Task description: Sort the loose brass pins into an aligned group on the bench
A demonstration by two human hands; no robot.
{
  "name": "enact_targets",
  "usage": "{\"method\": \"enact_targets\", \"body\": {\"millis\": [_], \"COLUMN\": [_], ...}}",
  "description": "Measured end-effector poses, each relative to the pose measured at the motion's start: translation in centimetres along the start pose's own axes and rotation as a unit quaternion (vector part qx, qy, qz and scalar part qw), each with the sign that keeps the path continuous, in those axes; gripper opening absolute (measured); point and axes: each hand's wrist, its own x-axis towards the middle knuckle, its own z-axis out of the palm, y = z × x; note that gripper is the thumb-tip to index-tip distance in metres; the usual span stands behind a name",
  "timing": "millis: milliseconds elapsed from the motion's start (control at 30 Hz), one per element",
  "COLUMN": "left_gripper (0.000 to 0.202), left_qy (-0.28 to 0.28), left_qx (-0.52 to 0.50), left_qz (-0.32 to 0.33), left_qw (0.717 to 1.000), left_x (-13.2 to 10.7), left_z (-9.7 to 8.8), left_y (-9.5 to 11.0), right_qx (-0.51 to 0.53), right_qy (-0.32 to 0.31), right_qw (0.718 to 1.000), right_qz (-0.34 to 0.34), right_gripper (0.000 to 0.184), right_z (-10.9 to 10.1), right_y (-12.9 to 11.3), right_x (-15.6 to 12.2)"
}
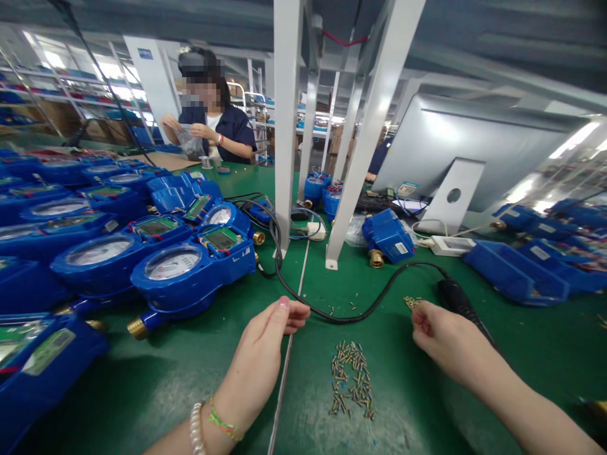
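My left hand hovers over the green bench with thumb and fingers loosely curled together; nothing shows in it. My right hand is pinched on a small bunch of brass screws, right next to a black power screwdriver lying on the mat with its black cable looping between my hands. A heap of several small brass screws lies on the mat between my forearms. The nearest blue water meter sits just left of my left hand.
Rows of blue water meters fill the left side; blue housings line the right. White frame posts and a monitor back stand ahead. A person across the bench handles a plastic bag.
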Motion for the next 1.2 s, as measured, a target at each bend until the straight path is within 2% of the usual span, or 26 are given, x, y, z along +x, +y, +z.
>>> {"method": "enact_targets", "body": {"millis": [67, 133, 200, 300, 400, 600, 733, 900, 1033, 1100, 1200], "left_gripper": [0.040, 0.041, 0.042, 0.042, 0.042, 0.043, 0.043, 0.038, 0.019, 0.012, 0.010], "left_qy": [-0.003, -0.007, -0.009, -0.010, -0.010, -0.011, -0.020, -0.049, -0.099, -0.138, -0.208], "left_qx": [0.005, 0.008, 0.011, 0.014, 0.017, 0.030, 0.046, 0.111, 0.221, 0.279, 0.356], "left_qz": [-0.001, -0.003, -0.004, -0.005, -0.005, 0.006, 0.015, 0.044, 0.101, 0.143, 0.197], "left_qw": [1.000, 1.000, 1.000, 1.000, 1.000, 0.999, 0.999, 0.992, 0.965, 0.939, 0.889], "left_x": [-0.1, -0.2, -0.3, -0.3, -0.2, 0.0, -0.2, -0.3, -0.7, -0.8, -0.9], "left_z": [0.1, 0.1, 0.1, 0.0, 0.1, 0.0, 0.0, 0.0, 0.6, 1.4, 3.0], "left_y": [0.0, 0.0, 0.0, 0.0, 0.0, 0.0, -0.2, -0.1, 0.4, 0.8, 1.2], "right_qx": [0.002, 0.011, 0.032, 0.069, 0.067, 0.017, 0.020, 0.114, 0.281, 0.382, 0.531], "right_qy": [0.014, 0.027, 0.020, -0.035, -0.073, -0.092, -0.099, -0.104, -0.069, -0.051, -0.039], "right_qw": [1.000, 0.999, 0.997, 0.980, 0.962, 0.951, 0.944, 0.947, 0.941, 0.915, 0.845], "right_qz": [0.003, -0.020, -0.074, -0.182, -0.253, -0.295, -0.313, -0.281, -0.176, -0.117, -0.053], "right_gripper": [0.005, 0.006, 0.011, 0.015, 0.014, 0.014, 0.015, 0.016, 0.015, 0.010, 0.014], "right_z": [0.2, -0.1, -0.9, -2.0, -2.3, -2.1, -2.3, -2.4, -1.7, -0.7, 1.3], "right_y": [0.7, 0.2, -1.3, -4.3, -6.6, -8.0, -8.4, -7.9, -6.1, -5.2, -4.2], "right_x": [0.1, -0.2, -0.7, -1.5, -1.9, -1.6, -1.4, -1.6, -2.4, -3.0, -3.8]}}
